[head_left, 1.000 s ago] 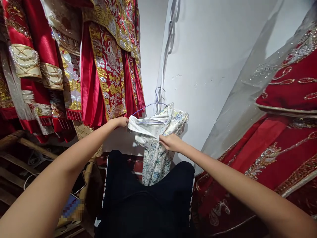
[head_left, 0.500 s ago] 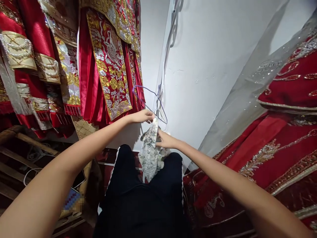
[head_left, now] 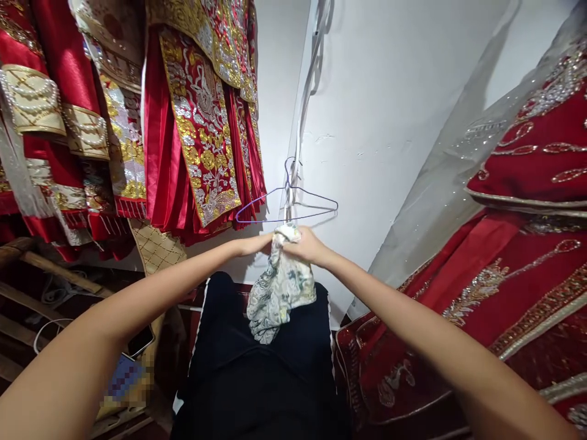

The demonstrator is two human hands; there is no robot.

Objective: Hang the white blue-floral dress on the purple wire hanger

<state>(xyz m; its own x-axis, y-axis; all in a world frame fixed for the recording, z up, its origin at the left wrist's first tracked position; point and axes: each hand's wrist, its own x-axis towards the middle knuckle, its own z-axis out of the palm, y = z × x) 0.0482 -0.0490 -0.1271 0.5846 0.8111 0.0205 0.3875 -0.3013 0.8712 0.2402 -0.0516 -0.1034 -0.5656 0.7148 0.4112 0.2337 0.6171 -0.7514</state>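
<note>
A white garment with a blue-green floral print (head_left: 279, 287) hangs bunched in front of me, gripped at its top by both hands. My left hand (head_left: 257, 244) pinches it from the left and my right hand (head_left: 308, 245) from the right, the two almost touching. Just above them an empty purple wire hanger (head_left: 288, 205) hangs bare against the white wall, apart from the cloth. My black trousers (head_left: 257, 373) lie below the garment.
Red robes with gold and silver embroidery (head_left: 197, 116) hang close at the upper left. More red embroidered cloth under clear plastic (head_left: 518, 244) fills the right. A wooden frame (head_left: 55, 275) with cables and a phone (head_left: 140, 341) sits low at the left.
The garment has come off the hanger and is now gathered into a bunch between both hands. The hanger swung and now hangs level and empty above them.
</note>
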